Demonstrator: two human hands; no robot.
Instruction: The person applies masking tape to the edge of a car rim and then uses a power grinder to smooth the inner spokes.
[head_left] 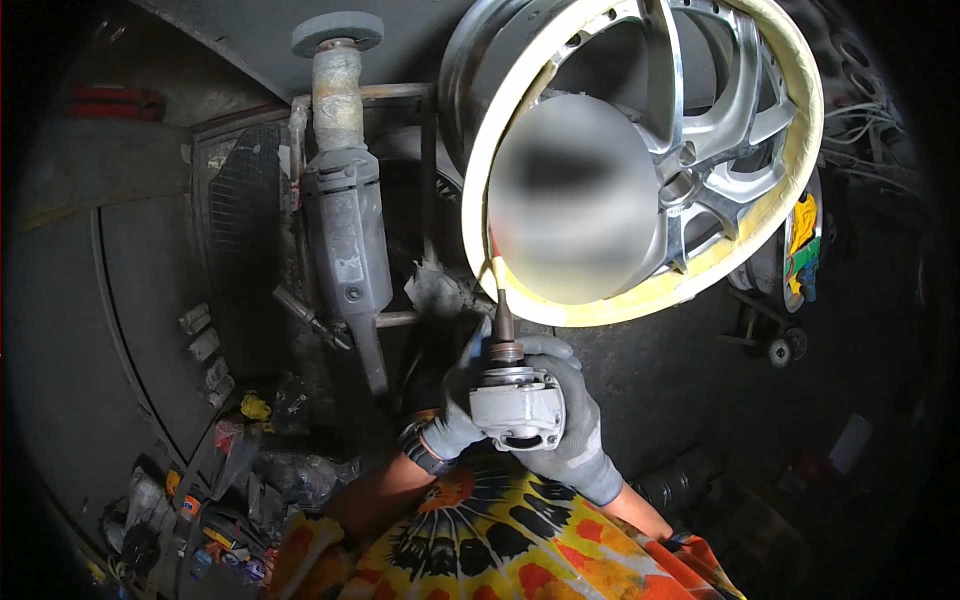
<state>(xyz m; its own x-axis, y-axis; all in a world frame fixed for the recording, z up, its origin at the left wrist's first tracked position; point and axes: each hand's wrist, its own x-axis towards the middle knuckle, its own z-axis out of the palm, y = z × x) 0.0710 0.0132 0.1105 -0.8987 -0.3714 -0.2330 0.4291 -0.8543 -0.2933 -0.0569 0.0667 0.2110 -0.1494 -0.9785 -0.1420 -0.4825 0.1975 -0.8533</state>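
My left hand [460,390] and my right hand [565,420], both in grey gloves, are closed round a metal power tool [515,405]. Its long narrow spindle [504,315] points away from me, with a red-and-cream tip at the lower-left inner edge of a silver spoked wheel [682,130]. Pale yellow tape or covering [620,310] runs round that wheel's outer lip. A large blurred patch [570,200] hides the left part of the wheel's face.
A large polisher [348,240] with a grey disc lies left on a metal frame [395,92]. Cluttered bags and containers [230,500] fill the lower left. Yellow and green cloths [802,245] and a small wheeled stand [770,340] are at right. Dark panels [110,300] line the left.
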